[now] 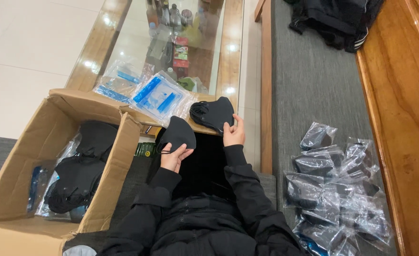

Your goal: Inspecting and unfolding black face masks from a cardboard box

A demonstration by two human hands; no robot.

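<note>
Black face mask (177,134), folded flat, sits pinched between thumb and fingers of the left hand (174,156), just above the person's lap. Beside it, the right hand (233,134) closes its fingertips on the lower edge of a stack of black masks (213,114) resting on the wooden edge of a glass-topped table (232,52). Just beyond the held mask, clear plastic bags with blue strips (159,97) lie on the table. Left of the left hand stands an open cardboard box (24,151) holding more black masks. Well to the right of the right hand, masks sealed in clear bags (335,189) are heaped on a grey cushion (309,80).
</note>
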